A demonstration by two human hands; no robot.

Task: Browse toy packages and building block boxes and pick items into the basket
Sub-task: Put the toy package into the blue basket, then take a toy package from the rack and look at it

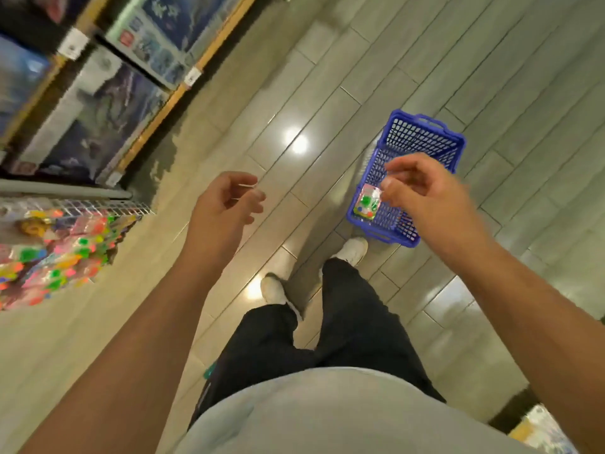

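Grey floor planks [343, 77] gleam under us. Left of the blue basket [425, 126] stand shelved block boxes [95, 122] and bright toy packets [55, 257]. Our left hand [226, 204] hangs loosely curled, holding nothing; our right hand [425, 194], fingers relaxed, hovers over the basket, where one small toy package [368, 201] lies.

This is a shop — a toy aisle, seen from above. Wooden shelves [170, 99] along the left carry large printed building block boxes [95, 122] standing face out, and small white price tags [192, 76] are fixed to the shelf edges. Below them, at the left edge, a wire rack [82, 204] holds a crowd of brightly coloured toy packages [55, 257] in clear wrapping. On the glossy grey tiled floor [425, 60] stands a blue plastic shopping basket [422, 139] — a small packaged toy [366, 204] lies in its near corner.
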